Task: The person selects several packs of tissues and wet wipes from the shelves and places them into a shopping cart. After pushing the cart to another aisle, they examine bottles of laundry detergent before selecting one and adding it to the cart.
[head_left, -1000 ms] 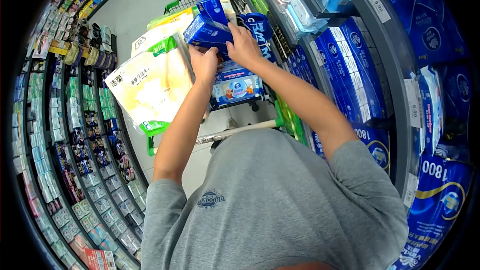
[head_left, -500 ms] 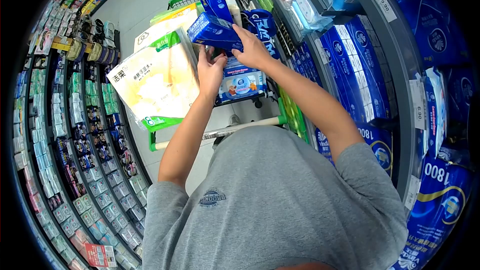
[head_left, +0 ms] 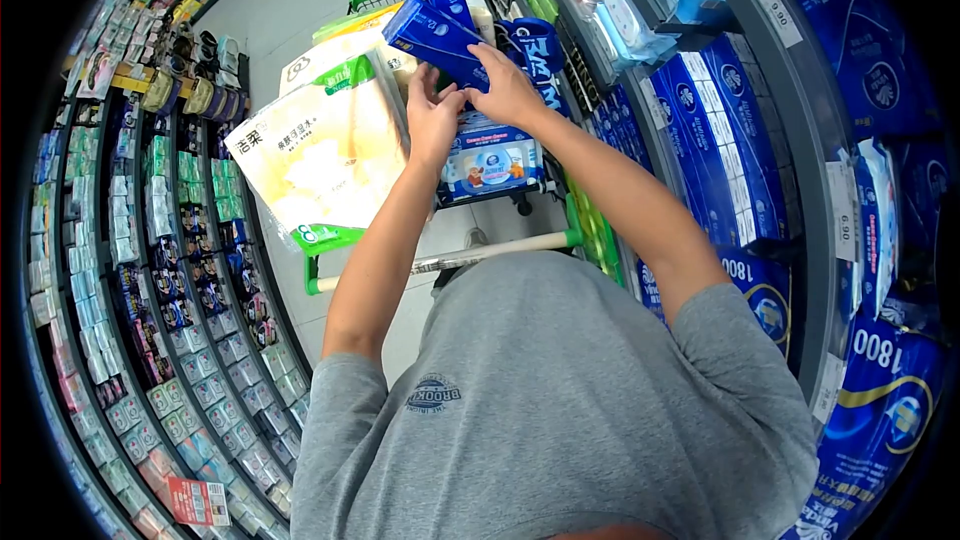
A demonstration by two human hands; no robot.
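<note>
Over the shopping cart (head_left: 480,250), a long blue tissue pack (head_left: 432,40) is tilted between my two hands. My right hand (head_left: 508,95) grips its right end, fingers on the upper side. My left hand (head_left: 434,118) is closed at the near edge of the pack, its fingertips partly hidden against it. Just left lies a large cream paper-towel pack (head_left: 325,160) with green trim. Below my hands sits a pack of wet wipes (head_left: 490,168) with cartoon animals on its label. Another blue pack (head_left: 447,2) rests behind, and a blue bag with white lettering (head_left: 535,55) stands to the right.
Shelves of small packaged goods (head_left: 200,270) line the left side. On the right, a shelf holds blue tissue bundles (head_left: 715,140), wipes (head_left: 635,25) and big blue packs (head_left: 885,390), with price tags (head_left: 842,210) along its edge. Pale floor tiles (head_left: 300,0) show beyond the cart.
The blue tissue pack has turned so more of its broad upper face shows. My left hand has shifted slightly right, nearer my right hand.
</note>
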